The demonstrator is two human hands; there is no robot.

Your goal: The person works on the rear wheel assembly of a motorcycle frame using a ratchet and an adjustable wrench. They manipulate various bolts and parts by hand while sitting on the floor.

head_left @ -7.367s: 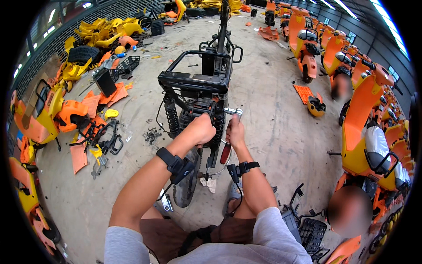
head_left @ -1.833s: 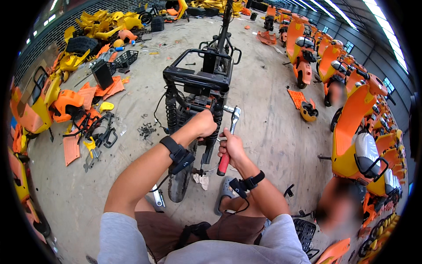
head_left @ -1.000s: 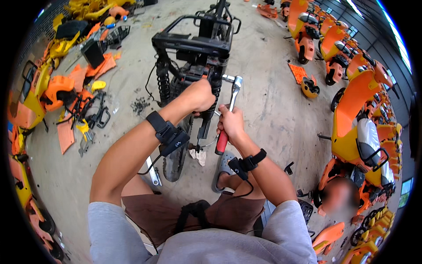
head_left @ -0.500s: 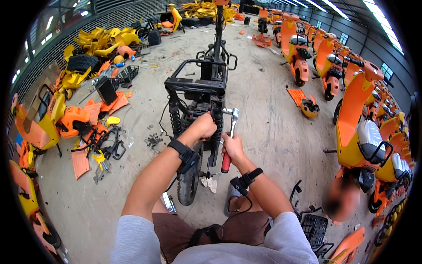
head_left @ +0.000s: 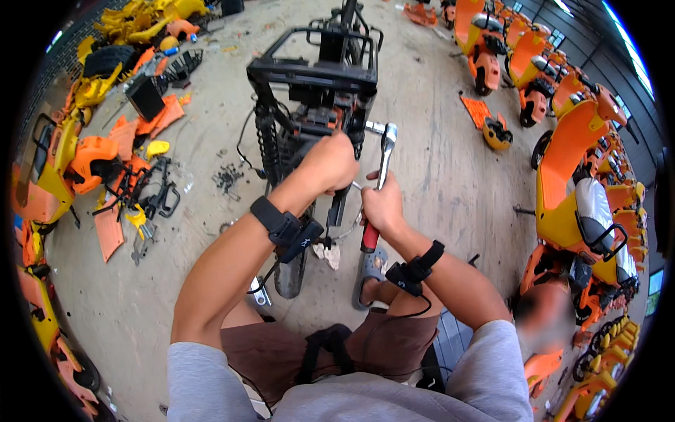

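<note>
In front of me stands a stripped scooter frame (head_left: 309,72), black, with its rear wheel (head_left: 288,279) towards me. My right hand (head_left: 383,204) is wrapped round a ratchet wrench (head_left: 387,150) near its red grip. The wrench slants upward, and its silver head and socket (head_left: 375,127) point left at the frame's right side. Closed against that side of the frame is my left hand (head_left: 332,163); whatever its fingers grip is hidden behind the knuckles. A coil shock absorber (head_left: 270,144) shows at the frame's left side.
Small dark parts (head_left: 227,179) lie on the floor left of the wheel. Orange panels (head_left: 107,231) and yellow scraps (head_left: 137,21) are heaped further left. Orange-and-yellow scooters (head_left: 562,165) line the right, where a blurred figure (head_left: 543,316) also shows. A steel tool (head_left: 260,292) lies near my feet.
My view has tilted down, so the frame and hands sit higher in it. Both hands stay at the frame's right side, the right one still on the wrench.
</note>
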